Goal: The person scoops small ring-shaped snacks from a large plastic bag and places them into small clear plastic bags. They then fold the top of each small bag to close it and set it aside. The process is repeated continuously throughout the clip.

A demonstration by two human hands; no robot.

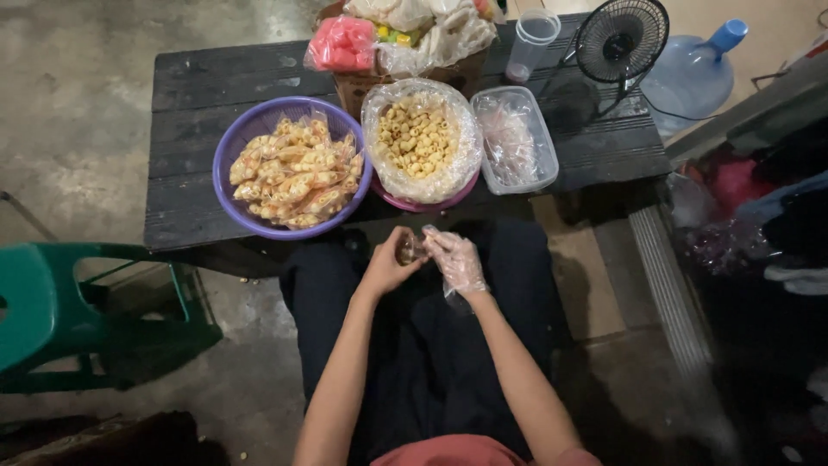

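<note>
My left hand [388,266] and my right hand [455,261] meet over my lap, just in front of the black wooden table [190,121]. Between them is a small clear plastic packet [410,249], pinched by both hands. The right hand wears a thin clear plastic glove; the left is bare. Straight ahead, a pink bowl lined with a clear bag [421,142] holds loose yellow ring-shaped snacks. Left of it, a purple basket [250,138] is full of small filled snack packets [297,175].
A clear rectangular plastic tub [517,138] with plastic bags sits right of the bowl. Behind are a cardboard box of bagged snacks [405,34], a clear cup [532,43] and a small black fan [621,39]. A water jug [690,73] stands far right, a green plastic stool [52,302] at left.
</note>
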